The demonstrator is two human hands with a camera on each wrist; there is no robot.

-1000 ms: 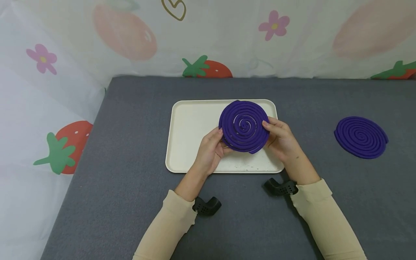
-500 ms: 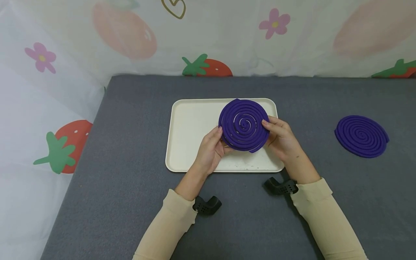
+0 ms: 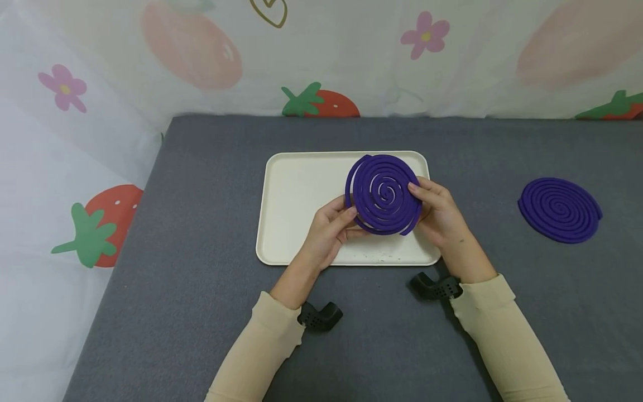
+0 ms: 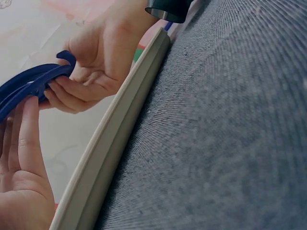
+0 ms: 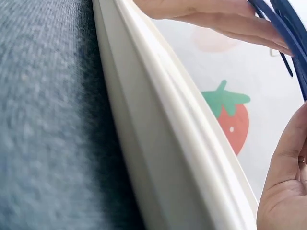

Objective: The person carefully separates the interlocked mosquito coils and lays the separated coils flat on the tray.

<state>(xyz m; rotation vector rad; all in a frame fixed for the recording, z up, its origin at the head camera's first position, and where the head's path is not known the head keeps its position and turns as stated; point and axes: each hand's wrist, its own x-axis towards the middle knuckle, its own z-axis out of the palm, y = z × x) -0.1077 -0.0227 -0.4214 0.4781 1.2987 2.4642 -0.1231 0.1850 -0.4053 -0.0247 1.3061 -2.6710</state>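
A flat purple spiral coil, like a rope wound into a disc, is held up above the white tray. My left hand pinches its lower left edge, thumb on top and fingers beneath. On the opposite edge my right hand grips the coil between thumb and fingers. The outermost turn stands apart from the rest on the left side, leaving a gap. In the left wrist view the coil appears edge-on, with a loose end curling up by the right hand. The right wrist view shows only part of the coil.
A second purple spiral coil lies flat on the grey cloth-covered table to the right. Dark specks show near the tray's front rim. Behind the table hangs a white curtain printed with strawberries and flowers.
The held coil has shifted slightly right, and its outer turn has come apart from the others on the left. My left thumb has moved right and a little down.
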